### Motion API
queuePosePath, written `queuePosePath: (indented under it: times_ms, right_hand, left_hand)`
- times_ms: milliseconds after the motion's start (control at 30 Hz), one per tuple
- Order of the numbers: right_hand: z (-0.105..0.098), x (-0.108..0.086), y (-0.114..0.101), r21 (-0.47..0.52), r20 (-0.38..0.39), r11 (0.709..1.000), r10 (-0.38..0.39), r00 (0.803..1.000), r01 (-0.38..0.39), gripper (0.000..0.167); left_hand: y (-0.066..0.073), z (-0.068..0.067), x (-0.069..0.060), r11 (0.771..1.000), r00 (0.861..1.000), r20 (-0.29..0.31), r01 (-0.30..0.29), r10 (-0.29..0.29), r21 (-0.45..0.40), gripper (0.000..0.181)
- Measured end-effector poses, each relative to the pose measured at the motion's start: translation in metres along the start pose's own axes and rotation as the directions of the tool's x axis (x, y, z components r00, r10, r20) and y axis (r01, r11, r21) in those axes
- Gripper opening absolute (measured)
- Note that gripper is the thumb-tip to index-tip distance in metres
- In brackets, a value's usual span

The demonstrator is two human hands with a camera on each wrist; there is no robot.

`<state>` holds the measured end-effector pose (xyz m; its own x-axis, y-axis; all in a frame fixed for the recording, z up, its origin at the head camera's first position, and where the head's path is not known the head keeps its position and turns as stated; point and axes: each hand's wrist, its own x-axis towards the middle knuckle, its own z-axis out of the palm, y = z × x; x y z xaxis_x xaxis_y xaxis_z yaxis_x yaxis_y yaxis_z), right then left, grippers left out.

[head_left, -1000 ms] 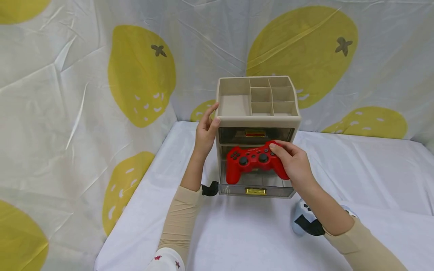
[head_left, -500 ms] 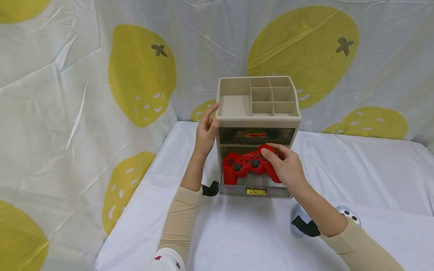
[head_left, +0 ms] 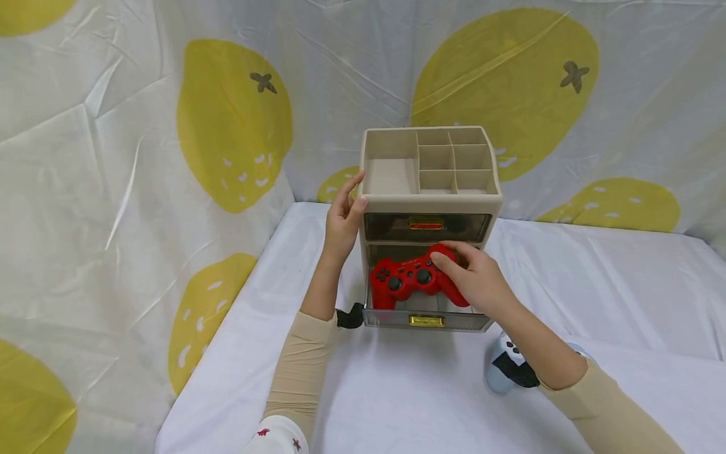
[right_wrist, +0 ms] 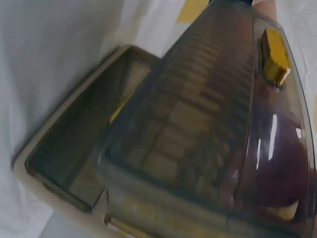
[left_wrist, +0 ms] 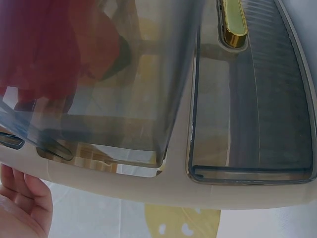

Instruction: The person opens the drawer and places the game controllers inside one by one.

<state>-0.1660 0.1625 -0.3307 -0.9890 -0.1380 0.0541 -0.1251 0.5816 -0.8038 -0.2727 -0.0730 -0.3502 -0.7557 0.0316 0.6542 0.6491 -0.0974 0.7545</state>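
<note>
The red controller (head_left: 408, 282) had just come down and leftward into the pulled-out drawer (head_left: 386, 318), its lower end behind the front panel. To my eye that left the stowing almost done, with only the letting-go lacking. The right hand (head_left: 476, 279) pinched one end, thumb on the face and fingers tucked behind, while the rest of the controller reached out to the left of them. The gold handle (head_left: 426, 321) sat below those fingers. Whether the controller touched the drawer's floor, I couldn't tell.

A second earlier it had been higher and farther right; half a second later it was already about where I now saw it. The left hand (head_left: 342, 228) hadn't moved: its fingers lay apart against the organizer's (head_left: 433, 203) side, I'd guess to steady it. Below the right fingers, a pale blue controller (head_left: 498, 379) lay on the surface (head_left: 397, 397), partly hidden by the forearm.
</note>
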Motion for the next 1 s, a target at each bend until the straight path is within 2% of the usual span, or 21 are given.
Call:
queuePosePath:
  times_ms: [200, 367, 667, 867, 1000]
  right_hand:
    - [-0.005, 0.001, -0.002, -0.179, 0.117, 0.984, 0.004, 0.993, 0.017, 0.067]
    - [-0.004, 0.003, -0.003, -0.242, 0.169, 0.970, 0.018, 0.985, 0.024, 0.066]
    - [0.000, 0.007, -0.003, -0.312, 0.182, 0.947, -0.020, 0.983, 0.077, 0.052]
    - [0.004, 0.009, -0.003, -0.387, 0.168, 0.917, -0.033, 0.985, 0.096, 0.045]
    - [0.006, 0.009, -0.002, -0.409, 0.159, 0.906, -0.048, 0.986, 0.110, 0.037]
  left_hand:
    - [0.000, -0.001, 0.000, 1.000, 1.000, -0.014, 0.009, -0.008, 0.016, 0.050]
    - [-0.001, -0.002, -0.001, 1.000, 1.000, -0.018, 0.000, 0.000, 0.024, 0.050]
    - [0.003, -0.004, 0.000, 0.999, 1.000, -0.016, 0.023, -0.022, 0.032, 0.048]
    - [0.030, 0.001, -0.003, 1.000, 1.000, -0.005, 0.018, -0.018, 0.021, 0.047]
    - [0.018, -0.001, -0.002, 1.000, 1.000, -0.012, 0.019, -0.018, 0.011, 0.046]
